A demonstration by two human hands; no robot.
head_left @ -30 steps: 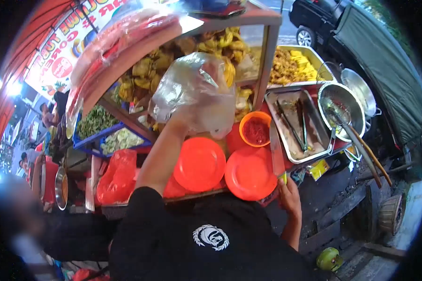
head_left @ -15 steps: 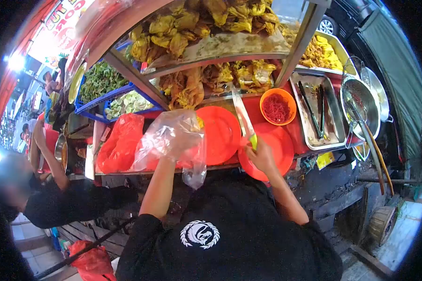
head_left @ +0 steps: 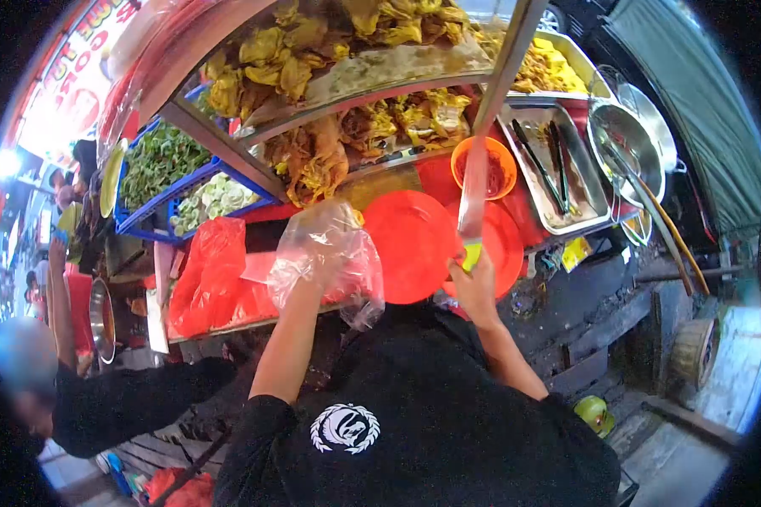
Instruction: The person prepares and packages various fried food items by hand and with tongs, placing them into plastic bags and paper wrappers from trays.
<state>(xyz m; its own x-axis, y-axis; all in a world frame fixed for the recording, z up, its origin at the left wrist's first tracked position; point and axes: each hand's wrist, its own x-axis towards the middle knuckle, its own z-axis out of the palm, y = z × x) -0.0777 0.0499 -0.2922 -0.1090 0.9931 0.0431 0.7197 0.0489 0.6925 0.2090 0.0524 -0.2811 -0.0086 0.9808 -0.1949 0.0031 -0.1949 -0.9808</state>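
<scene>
At the stall counter (head_left: 435, 176), 2 bare hands work close to 2 red plates. Right hand (head_left: 475, 286): fingers wrapped around the yellow-green handle of a knife (head_left: 473, 207). Knife lies in line with the place where the left plate (head_left: 407, 249) and right plate (head_left: 504, 245) meet; height above them unclear. Left hand (head_left: 320, 260): covered by a clear plastic bag (head_left: 362, 275), just left of the left plate. Film and blur hide the fingers; can't make out how far they spread, or whether they hold anything besides the bag.

Risks, my judgement: blade end overlaps the orange bowl (head_left: 509, 155) in this view, so a low sideways swing could knock its rim and spill the red shreds (head_left: 496, 176). Bag hangs loose; if film and blade meet, it could snag, and crinkled plastic would mask fingertips from the edge. Grease on the handle, if any, could let the knife twist. A wrist pressing on the right plate's near rim could tip it.

Pointing: tip away from the person, toward the glass case (head_left: 506, 68) of yellow cooked meat (head_left: 440, 118); handle toward the body. Long axis nearly straight out from the chest, tip leaning slightly right. Upward tilt uncertain.
</scene>
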